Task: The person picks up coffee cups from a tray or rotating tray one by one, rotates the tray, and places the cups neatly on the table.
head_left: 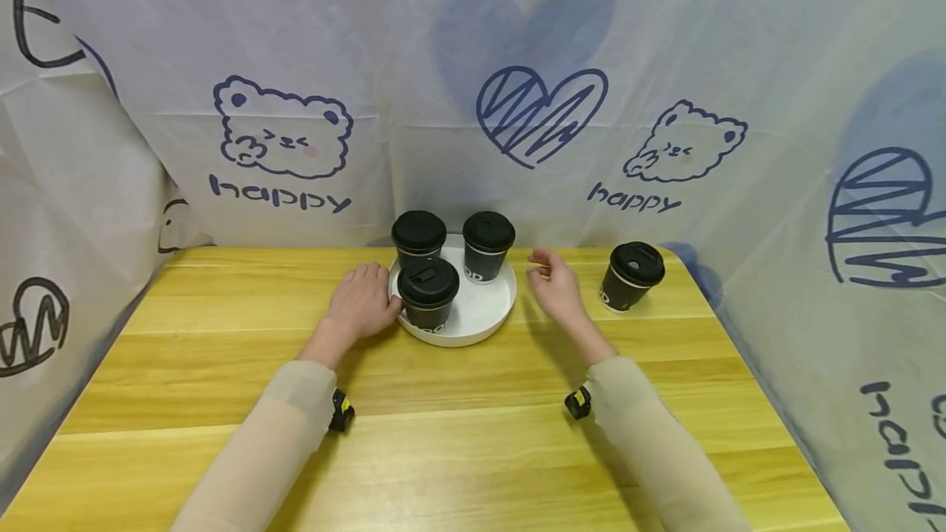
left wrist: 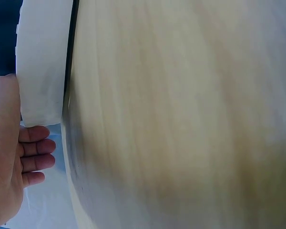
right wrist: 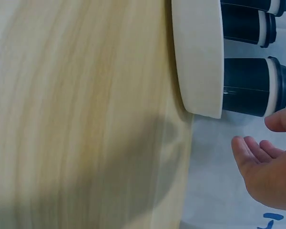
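A round white tray (head_left: 484, 310) carries three dark lidded paper cups: a back-left cup (head_left: 419, 235), a back-right cup (head_left: 488, 246) and a front-left cup (head_left: 429, 294). At the tray's left side, my left hand (head_left: 362, 302) holds the rim. Its thumb reaches over the edge beside the front cup, and its fingertips (left wrist: 37, 148) show outside the tray wall (left wrist: 45, 62). My right hand (head_left: 556, 286) hovers just right of the tray, fingers relaxed and apart from it, holding nothing. In the right wrist view, it is near a tray cup (right wrist: 248, 87).
Another dark lidded cup (head_left: 631, 276) stands on the wooden table (head_left: 458, 450) to the right of my right hand. Behind the table hangs a white cloth (head_left: 421, 162) with bears and hearts, and it also covers both sides.
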`<state>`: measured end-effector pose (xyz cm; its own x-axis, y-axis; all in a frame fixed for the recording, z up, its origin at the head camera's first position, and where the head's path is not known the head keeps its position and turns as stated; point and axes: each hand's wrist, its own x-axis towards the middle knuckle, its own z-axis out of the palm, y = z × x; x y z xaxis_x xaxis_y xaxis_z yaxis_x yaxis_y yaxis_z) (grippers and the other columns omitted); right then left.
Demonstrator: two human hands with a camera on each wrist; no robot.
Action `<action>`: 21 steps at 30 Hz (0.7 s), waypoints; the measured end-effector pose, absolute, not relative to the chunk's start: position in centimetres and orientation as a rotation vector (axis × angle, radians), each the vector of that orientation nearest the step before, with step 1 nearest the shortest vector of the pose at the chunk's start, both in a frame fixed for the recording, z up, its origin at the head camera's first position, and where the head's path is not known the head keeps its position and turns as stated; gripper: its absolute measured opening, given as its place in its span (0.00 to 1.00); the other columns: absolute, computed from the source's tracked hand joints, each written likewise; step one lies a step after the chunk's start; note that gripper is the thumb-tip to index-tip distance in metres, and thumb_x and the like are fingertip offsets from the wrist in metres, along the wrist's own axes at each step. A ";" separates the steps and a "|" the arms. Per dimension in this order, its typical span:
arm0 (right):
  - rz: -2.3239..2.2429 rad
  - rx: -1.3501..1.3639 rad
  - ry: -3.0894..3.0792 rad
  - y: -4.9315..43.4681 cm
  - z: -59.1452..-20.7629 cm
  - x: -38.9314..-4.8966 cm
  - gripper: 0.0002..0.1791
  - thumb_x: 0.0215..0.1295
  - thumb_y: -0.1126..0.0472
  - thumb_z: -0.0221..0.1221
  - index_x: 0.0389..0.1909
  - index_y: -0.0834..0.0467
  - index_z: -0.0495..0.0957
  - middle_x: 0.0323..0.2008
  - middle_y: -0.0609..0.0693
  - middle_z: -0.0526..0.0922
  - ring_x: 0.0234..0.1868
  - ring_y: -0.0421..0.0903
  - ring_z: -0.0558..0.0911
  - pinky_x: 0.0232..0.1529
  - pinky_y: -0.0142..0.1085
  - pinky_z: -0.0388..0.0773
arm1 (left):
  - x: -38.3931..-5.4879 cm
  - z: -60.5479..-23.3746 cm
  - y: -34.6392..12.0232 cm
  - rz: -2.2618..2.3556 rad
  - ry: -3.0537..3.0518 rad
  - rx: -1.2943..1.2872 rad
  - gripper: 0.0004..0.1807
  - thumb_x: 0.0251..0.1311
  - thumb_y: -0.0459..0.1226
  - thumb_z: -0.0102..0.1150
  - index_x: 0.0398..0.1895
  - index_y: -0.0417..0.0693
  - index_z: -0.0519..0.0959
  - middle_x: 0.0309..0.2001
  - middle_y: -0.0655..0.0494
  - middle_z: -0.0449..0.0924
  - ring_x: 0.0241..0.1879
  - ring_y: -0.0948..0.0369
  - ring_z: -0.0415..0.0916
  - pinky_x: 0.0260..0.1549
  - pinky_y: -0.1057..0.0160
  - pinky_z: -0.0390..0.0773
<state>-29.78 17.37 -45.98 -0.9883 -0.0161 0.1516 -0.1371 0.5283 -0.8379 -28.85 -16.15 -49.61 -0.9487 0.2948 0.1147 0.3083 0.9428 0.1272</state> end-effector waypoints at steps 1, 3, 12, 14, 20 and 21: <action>1.452 0.134 -2.650 17.3 -46.1 -29.9 0.24 0.73 0.69 0.52 0.68 0.71 0.69 0.63 0.66 0.78 0.62 0.61 0.80 0.63 0.49 0.78 | -28.9 -49.6 -16.1 -0.217 -3.005 -0.467 0.27 0.70 0.48 0.50 0.55 0.31 0.71 0.48 0.40 0.72 0.50 0.44 0.69 0.54 0.47 0.71; 1.427 0.142 -2.687 17.0 -46.5 -30.2 0.23 0.73 0.70 0.52 0.67 0.72 0.70 0.62 0.67 0.79 0.61 0.62 0.81 0.62 0.49 0.78 | -28.9 -49.5 -16.1 -0.213 -3.004 -0.468 0.26 0.70 0.48 0.50 0.54 0.30 0.71 0.47 0.40 0.72 0.50 0.44 0.69 0.53 0.47 0.71; 1.347 0.132 -2.819 16.0 -47.9 -30.9 0.23 0.73 0.67 0.54 0.66 0.73 0.72 0.61 0.68 0.80 0.63 0.63 0.80 0.65 0.50 0.76 | -28.7 -49.6 -16.1 -0.225 -3.001 -0.467 0.26 0.70 0.47 0.50 0.54 0.30 0.71 0.48 0.39 0.72 0.51 0.43 0.69 0.54 0.46 0.71; 1.322 0.126 -2.831 15.7 -48.0 -31.0 0.23 0.72 0.67 0.54 0.65 0.73 0.72 0.60 0.68 0.81 0.63 0.63 0.80 0.65 0.49 0.76 | -28.7 -49.6 -16.1 -0.225 -3.004 -0.466 0.26 0.70 0.47 0.49 0.55 0.30 0.71 0.48 0.39 0.72 0.52 0.43 0.69 0.54 0.46 0.71; 1.271 0.122 -2.853 15.3 -48.3 -31.0 0.23 0.71 0.69 0.52 0.65 0.72 0.74 0.59 0.67 0.82 0.63 0.61 0.80 0.64 0.48 0.77 | -28.6 -49.5 -16.0 -0.235 -3.008 -0.469 0.26 0.70 0.47 0.49 0.55 0.29 0.71 0.49 0.38 0.72 0.52 0.42 0.69 0.55 0.46 0.71; 1.271 0.122 -2.857 15.3 -48.3 -31.0 0.23 0.71 0.69 0.51 0.65 0.71 0.74 0.60 0.67 0.82 0.63 0.61 0.79 0.63 0.48 0.77 | -28.6 -49.4 -16.0 -0.237 -3.007 -0.470 0.26 0.70 0.46 0.50 0.55 0.29 0.71 0.49 0.38 0.72 0.52 0.42 0.69 0.55 0.46 0.71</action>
